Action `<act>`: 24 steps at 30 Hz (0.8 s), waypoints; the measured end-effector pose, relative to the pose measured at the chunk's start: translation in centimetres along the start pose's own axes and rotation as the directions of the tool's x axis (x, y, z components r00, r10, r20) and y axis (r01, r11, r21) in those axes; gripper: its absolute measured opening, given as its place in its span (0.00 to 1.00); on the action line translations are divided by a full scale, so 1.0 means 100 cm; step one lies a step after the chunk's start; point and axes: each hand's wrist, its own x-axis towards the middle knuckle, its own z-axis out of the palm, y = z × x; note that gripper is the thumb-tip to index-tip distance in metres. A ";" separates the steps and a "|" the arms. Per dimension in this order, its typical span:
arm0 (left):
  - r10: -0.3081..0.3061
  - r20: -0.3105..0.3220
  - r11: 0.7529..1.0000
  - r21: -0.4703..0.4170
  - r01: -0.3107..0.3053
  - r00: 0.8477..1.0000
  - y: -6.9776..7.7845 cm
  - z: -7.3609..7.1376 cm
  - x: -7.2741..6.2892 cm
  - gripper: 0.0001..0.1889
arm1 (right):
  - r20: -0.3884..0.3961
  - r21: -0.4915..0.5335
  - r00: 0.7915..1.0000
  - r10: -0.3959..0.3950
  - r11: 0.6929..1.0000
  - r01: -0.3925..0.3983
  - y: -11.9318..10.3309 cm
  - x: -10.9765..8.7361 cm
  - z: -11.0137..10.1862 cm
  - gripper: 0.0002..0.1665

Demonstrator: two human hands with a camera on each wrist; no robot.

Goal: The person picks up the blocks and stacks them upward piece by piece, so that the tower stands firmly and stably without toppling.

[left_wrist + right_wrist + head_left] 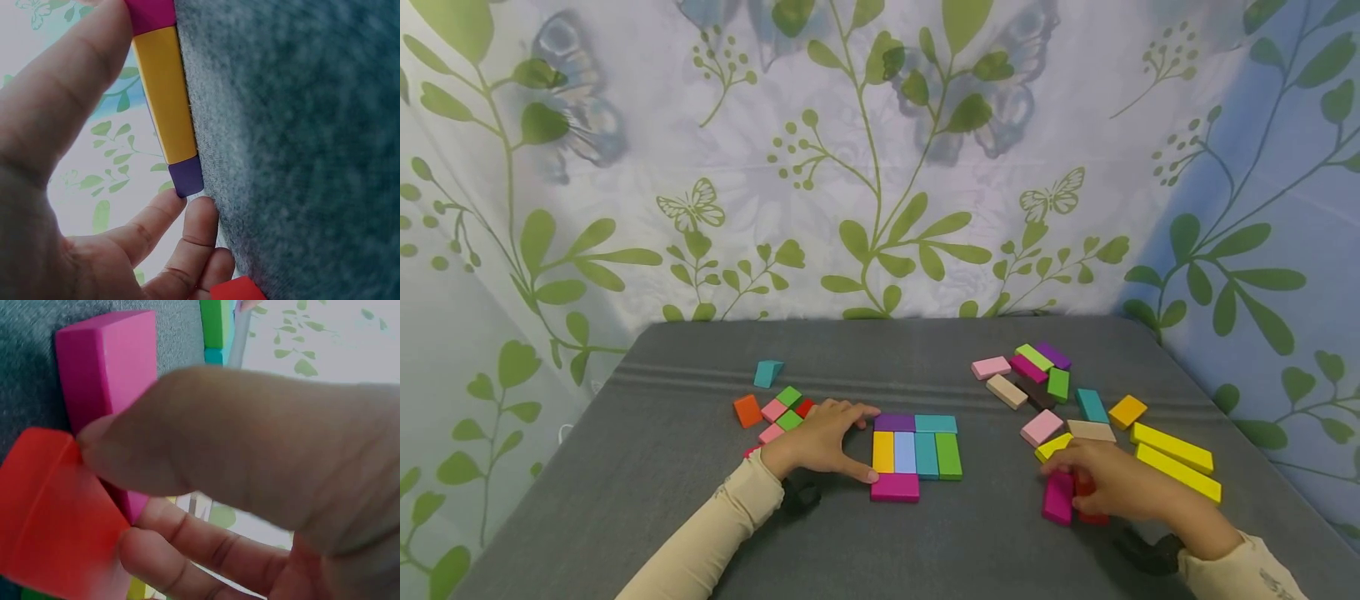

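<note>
A flat patchwork of coloured blocks lies mid-table, with a purple block [895, 423], a yellow block [883, 452] and a magenta block [895, 487] along its left side. My left hand [820, 437] spans that side. Its thumb touches the magenta block, and other fingertips are at the purple block [186, 177]. My right hand [1112, 479] is low over a second magenta block [94, 362] and a red block [56, 512] lying side by side. The thumb tip meets the edges between these two; other fingertips are at their far ends. Whether it grips either cannot be made out.
Small green, pink and red blocks sit beside my left hand, with an orange block [747, 411] and a teal block [767, 373] farther out. Around my right hand lie loose blocks, including two long yellow blocks [1180, 473]. A patterned curtain [880, 167] hangs behind the grey table [970, 550].
</note>
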 end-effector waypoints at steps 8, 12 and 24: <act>-0.002 -0.004 1.000 -0.008 0.002 1.000 -0.001 0.001 0.001 0.48 | -0.009 0.040 0.999 -0.044 0.998 0.044 -0.011 0.005 0.009 0.19; -0.010 -0.002 1.000 -0.012 0.010 1.000 -0.001 0.001 0.000 0.48 | -0.056 0.081 0.994 -0.091 0.992 0.096 0.001 0.014 0.029 0.17; -0.001 -0.006 1.000 -0.014 0.001 1.000 -0.003 0.002 0.001 0.48 | -0.088 0.305 0.989 -0.116 0.943 0.137 -0.016 0.040 0.056 0.12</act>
